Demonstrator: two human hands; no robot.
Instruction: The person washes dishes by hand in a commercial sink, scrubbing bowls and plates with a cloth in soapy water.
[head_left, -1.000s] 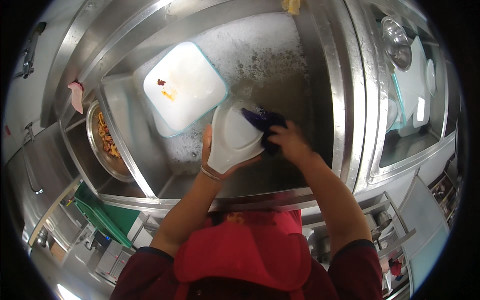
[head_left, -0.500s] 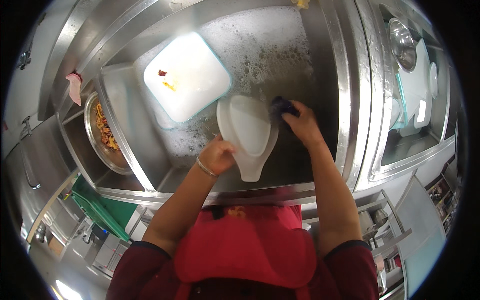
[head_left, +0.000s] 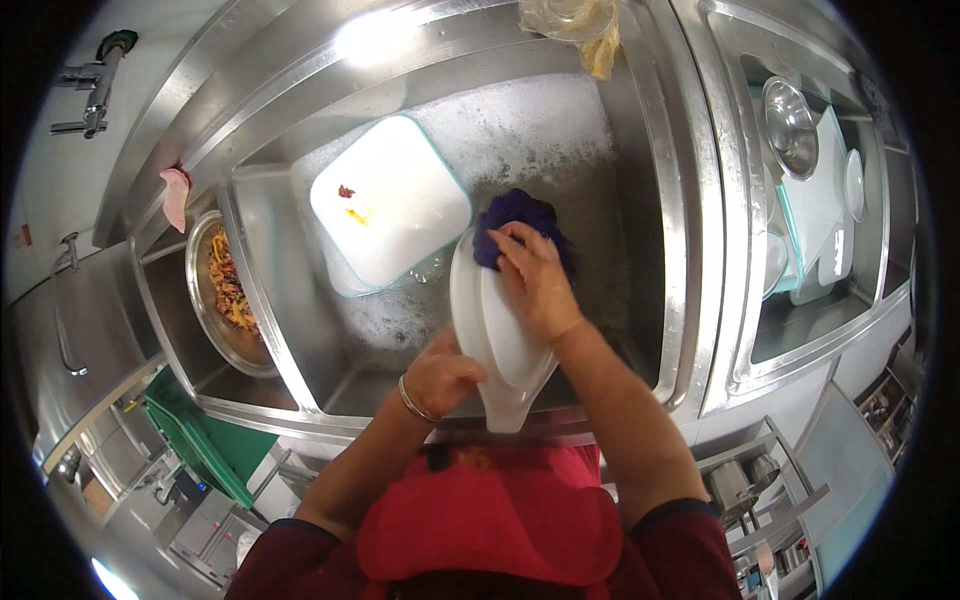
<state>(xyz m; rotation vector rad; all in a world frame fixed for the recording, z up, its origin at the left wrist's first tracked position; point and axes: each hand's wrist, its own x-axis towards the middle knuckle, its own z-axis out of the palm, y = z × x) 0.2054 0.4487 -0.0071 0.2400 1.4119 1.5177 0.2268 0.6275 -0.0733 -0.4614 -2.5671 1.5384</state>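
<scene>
- Head view, the grip on the dish: the left hand [head_left: 440,378] holds a white teardrop-shaped dish [head_left: 502,345] by its near left side, thumb against the rim; its other fingers are largely hidden by the dish.
- Head view, the cloth: the right hand [head_left: 540,290] reaches over the dish, its fingers bent onto a crumpled dark purple cloth [head_left: 520,208] at the far end; how tightly they pinch it cannot be told.
- Head view, position: the dish is tilted over the near part of a steel sink [head_left: 645,330], its tapered handle pointing towards the wearer.
- Head view, surroundings: a white square container [head_left: 395,225] with food residue [head_left: 357,216] lies far left of the dish, amid foam [head_left: 540,108]; farther left stands a steel bowl [head_left: 204,290] of food scraps.
- Head view, hazards: wet, possibly soapy surfaces could let the dish slip from its one-sided hold, particularly under hard pressure at the far end; a swing leftwards could knock it against the container.
</scene>
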